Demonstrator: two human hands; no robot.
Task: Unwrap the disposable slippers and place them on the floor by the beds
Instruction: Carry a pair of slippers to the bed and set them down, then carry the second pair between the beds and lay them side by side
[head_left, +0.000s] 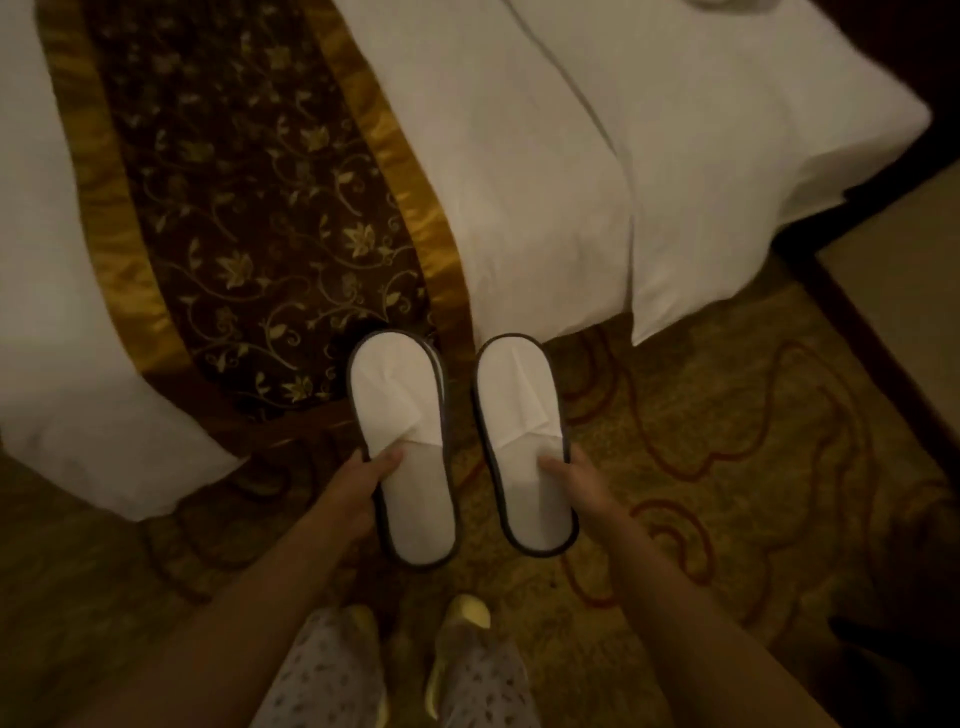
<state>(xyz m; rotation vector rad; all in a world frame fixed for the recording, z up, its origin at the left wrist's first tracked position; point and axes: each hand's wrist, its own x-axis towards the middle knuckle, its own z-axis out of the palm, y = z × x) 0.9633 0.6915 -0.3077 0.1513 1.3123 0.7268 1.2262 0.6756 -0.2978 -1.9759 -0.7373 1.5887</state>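
Slippers are out of any wrapping and in your hands, one each, held side by side above the floor at the foot of the bed. The bed (545, 171) fills the top of the view, draped in white linen, with a brown floral runner (249, 223) edged in gold satin falling across it and down over its end. Below it lies the patterned carpet (727, 467), gold-brown with red swirling lines. Your left hand (358, 483) grips the left slipper (405, 447) at its outer edge, thumb pressed on the white insole just behind the toe cover. Your right hand (576, 483) grips the right slipper (522, 441) the same way, thumb on top, fingers underneath and hidden. Both slippers are white with dark piping, toes pointing toward the bed, close together but apart; whether the soles touch the carpet I cannot tell. Your feet in pale yellow shoes (467, 618) stand just behind them, below spotted trouser legs (322, 675).
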